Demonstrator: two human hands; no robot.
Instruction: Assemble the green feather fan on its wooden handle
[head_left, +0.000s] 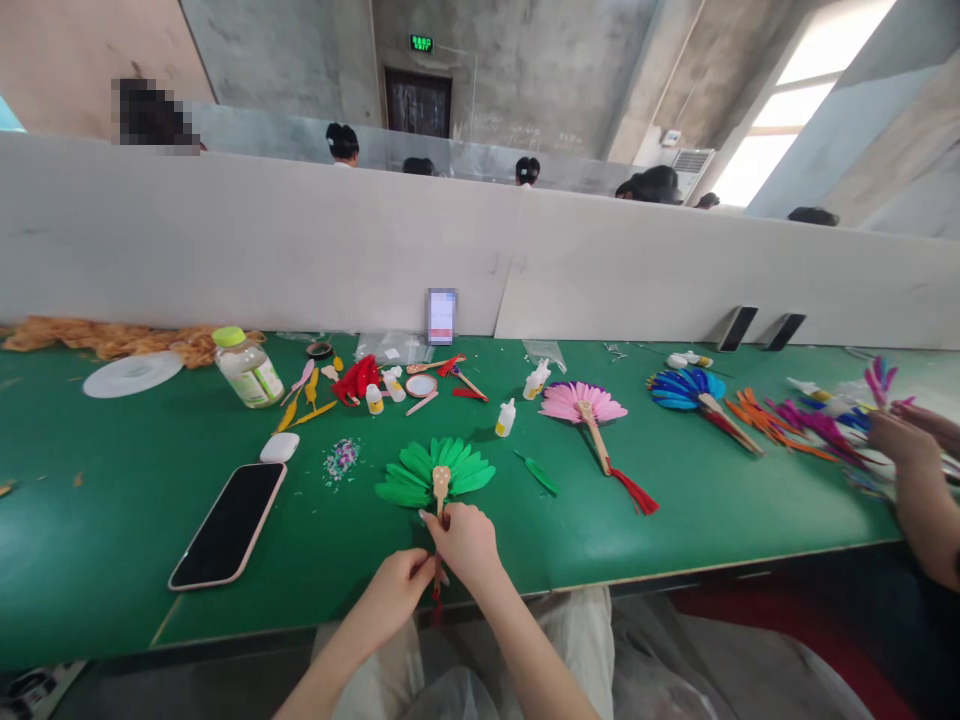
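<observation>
A green feather fan [441, 480] lies spread on the table's near side, its wooden handle pointing toward me. My right hand [466, 535] is closed on the upper handle, just below the feathers. Lower down, my left hand [409, 578] pinches the handle's end, where a red tassel [436, 602] hangs by the table edge. One loose green feather [538, 472] rests to the right of the fan. Beyond it stands a small white glue bottle [505, 418]. A finished-looking pink feather fan [583, 405] with a red tassel lies further right.
To the left are a phone [229, 525], a white earbud case [279, 447], a lidded jar [249, 370] and scattered sequins [342, 458]. Red feathers [358, 380] lie behind. At right sit a blue fan [686, 388] and another person's hands [904, 435] holding feathers. A white partition [262, 240] closes the back.
</observation>
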